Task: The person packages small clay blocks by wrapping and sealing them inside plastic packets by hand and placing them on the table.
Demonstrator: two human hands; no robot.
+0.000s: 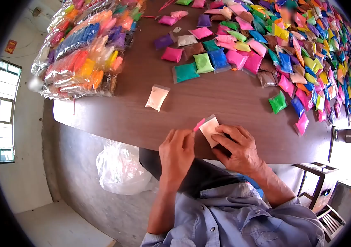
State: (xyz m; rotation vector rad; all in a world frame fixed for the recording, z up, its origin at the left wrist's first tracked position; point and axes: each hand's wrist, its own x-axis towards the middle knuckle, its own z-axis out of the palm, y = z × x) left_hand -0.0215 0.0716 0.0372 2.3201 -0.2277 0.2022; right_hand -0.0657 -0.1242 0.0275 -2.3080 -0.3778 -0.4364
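My left hand (177,153) is closed near the table's front edge, its fingers round a small pink stick (199,124) that points up and to the right. The stick's tip touches or nearly touches the left edge of a cream packet (210,131). My right hand (238,145) rests on the right side of this packet, thumb and fingers pressed on it. A second cream packet (157,98) lies flat on the brown table (122,111), up and to the left of my hands.
Bundles of colourful packets in clear bags (85,61) are stacked at the left. A large heap of coloured packets (282,53) covers the right and back. Below the table's edge, a white plastic bag (122,168) sits on the floor; a stool (318,185) stands at the right.
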